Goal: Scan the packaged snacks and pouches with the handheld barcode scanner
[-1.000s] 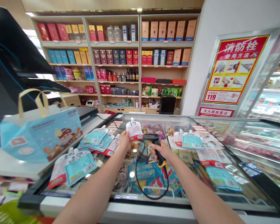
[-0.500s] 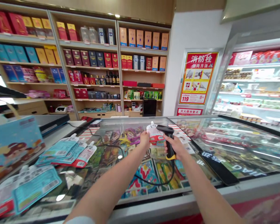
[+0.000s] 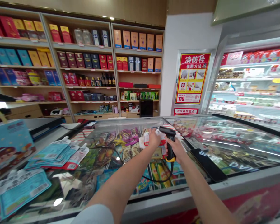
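Observation:
Near the middle of the freezer's glass top, my left hand [image 3: 154, 139] is closed on a red and white pouch [image 3: 162, 135], which the fingers partly cover. Close by on the right, my right hand [image 3: 175, 147] grips a black and yellow barcode scanner [image 3: 170, 144] by its handle, its head level with the pouch. A black cable [image 3: 156, 180] loops down from the scanner and over the glass. Other red and white packs [image 3: 143, 140] show just left of my left hand.
Blue pouches [image 3: 53, 151] lie piled on the left of the glass, with more blue pouches [image 3: 25, 189] nearer. A blue picture bag [image 3: 10, 146] stands far left. A black panel [image 3: 208, 165] lies right. Shelves of boxes [image 3: 84, 59] stand behind.
My left hand has moved right, closer to the scanner, and now covers more of the pouch. The view has shifted slightly to the right. My right hand still holds the scanner.

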`<action>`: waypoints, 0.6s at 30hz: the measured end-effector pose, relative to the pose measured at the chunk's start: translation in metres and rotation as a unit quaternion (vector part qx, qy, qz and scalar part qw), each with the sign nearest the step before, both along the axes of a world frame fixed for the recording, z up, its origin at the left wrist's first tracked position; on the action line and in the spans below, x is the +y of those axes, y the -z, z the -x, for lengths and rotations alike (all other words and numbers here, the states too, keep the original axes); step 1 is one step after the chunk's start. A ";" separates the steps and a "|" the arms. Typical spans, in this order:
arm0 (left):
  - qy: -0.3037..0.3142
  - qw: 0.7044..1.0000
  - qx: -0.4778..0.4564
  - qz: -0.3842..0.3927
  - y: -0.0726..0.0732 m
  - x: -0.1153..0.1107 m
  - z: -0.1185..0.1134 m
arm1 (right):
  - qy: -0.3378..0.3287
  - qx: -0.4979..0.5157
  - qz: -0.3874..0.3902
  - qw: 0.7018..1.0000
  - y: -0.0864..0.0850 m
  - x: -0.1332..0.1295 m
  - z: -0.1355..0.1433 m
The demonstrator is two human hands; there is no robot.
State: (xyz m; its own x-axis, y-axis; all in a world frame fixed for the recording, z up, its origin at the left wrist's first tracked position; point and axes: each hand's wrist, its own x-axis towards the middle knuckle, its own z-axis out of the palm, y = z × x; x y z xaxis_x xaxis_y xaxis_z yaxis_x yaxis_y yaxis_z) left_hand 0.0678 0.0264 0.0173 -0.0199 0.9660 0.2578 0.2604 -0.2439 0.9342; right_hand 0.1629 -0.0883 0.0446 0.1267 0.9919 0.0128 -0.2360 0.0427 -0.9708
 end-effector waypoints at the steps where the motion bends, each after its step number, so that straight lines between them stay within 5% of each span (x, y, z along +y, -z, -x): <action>1: -0.024 0.999 0.033 -0.009 -0.002 -0.001 0.007 | 0.000 0.005 0.000 1.000 0.001 0.001 0.002; 6: -0.105 0.984 0.144 -0.028 -0.012 -0.002 0.082 | -0.021 0.010 0.014 1.000 0.001 0.005 0.025; 12: -0.214 0.927 0.307 -0.037 -0.011 -0.018 0.241 | -0.087 0.015 0.026 0.996 0.004 0.020 0.077; 18: -0.378 0.829 0.412 -0.008 -0.023 -0.061 0.383 | -0.177 0.012 0.034 0.984 0.000 0.038 0.143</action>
State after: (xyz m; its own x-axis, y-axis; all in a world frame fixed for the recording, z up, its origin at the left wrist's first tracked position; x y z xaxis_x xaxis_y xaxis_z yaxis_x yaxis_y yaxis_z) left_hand -0.3154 -0.0347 0.0406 -0.4293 0.7538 0.4974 0.8925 0.2700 0.3612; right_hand 0.0202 -0.0503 0.0442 -0.2264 0.9726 -0.0530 -0.2474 -0.1100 -0.9627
